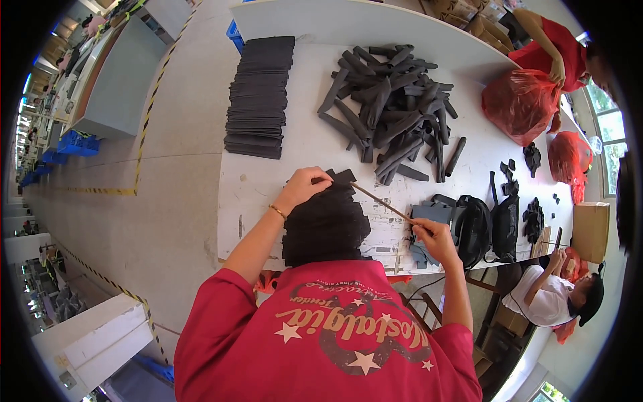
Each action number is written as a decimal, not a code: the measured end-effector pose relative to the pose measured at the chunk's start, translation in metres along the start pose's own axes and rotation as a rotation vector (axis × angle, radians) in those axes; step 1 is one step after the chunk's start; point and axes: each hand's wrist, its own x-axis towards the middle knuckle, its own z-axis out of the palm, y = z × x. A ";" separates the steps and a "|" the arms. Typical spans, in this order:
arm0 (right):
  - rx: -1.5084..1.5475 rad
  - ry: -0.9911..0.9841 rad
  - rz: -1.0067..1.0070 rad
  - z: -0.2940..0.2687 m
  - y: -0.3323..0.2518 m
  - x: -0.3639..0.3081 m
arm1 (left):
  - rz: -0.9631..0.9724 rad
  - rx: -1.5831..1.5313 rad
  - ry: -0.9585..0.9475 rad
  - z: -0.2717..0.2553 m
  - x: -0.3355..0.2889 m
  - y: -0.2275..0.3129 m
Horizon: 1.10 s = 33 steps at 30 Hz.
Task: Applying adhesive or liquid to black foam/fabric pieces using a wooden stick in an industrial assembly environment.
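In front of me lies a stack of black fabric pieces (323,231), its near end against my shirt. My left hand (308,187) pinches the edge of a black fabric piece (343,177) at the far end of this stack. A thin brown stick (383,202) is gripped at its near end by my right hand (435,238). It slants up to the left, and its far tip meets that fabric piece. Whether the tip goes inside the fabric is too small to tell.
Beyond my hands are a neat row of dark flat pieces (258,100) and a heap of dark rolled tubes (395,107). A black backpack (472,228) lies right. One co-worker (546,50) handles a red plastic bag (521,104); another (552,295) sits at the right.
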 end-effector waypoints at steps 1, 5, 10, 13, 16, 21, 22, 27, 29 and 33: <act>0.000 0.001 -0.002 -0.001 -0.002 0.000 | -0.001 0.009 -0.013 -0.001 0.000 0.001; -0.093 0.019 -0.047 -0.004 -0.008 -0.003 | 0.036 0.004 -0.033 -0.002 0.005 0.005; -0.251 -0.002 -0.194 0.006 -0.018 0.006 | 0.123 0.045 -0.028 0.003 0.000 0.015; -0.341 -0.063 -0.174 0.031 -0.030 0.023 | 0.210 0.157 -0.098 0.022 0.004 0.032; -0.136 -0.048 -0.280 0.074 -0.025 0.048 | 0.428 0.243 -0.171 0.046 0.005 0.054; 0.392 -0.095 -0.036 0.100 -0.022 0.048 | 0.534 0.300 0.707 0.029 -0.010 0.086; 0.512 -0.145 0.056 0.105 -0.024 0.045 | 0.361 -0.095 0.886 0.028 -0.013 0.091; 0.415 -0.018 -0.080 0.147 -0.037 0.050 | -0.166 -1.598 0.379 0.072 -0.010 0.027; 0.343 0.110 -0.145 0.162 -0.046 0.047 | -0.195 -1.617 0.452 0.077 -0.009 0.034; 0.214 0.190 -0.175 0.170 -0.042 0.034 | -0.233 -1.594 0.514 0.060 -0.006 0.050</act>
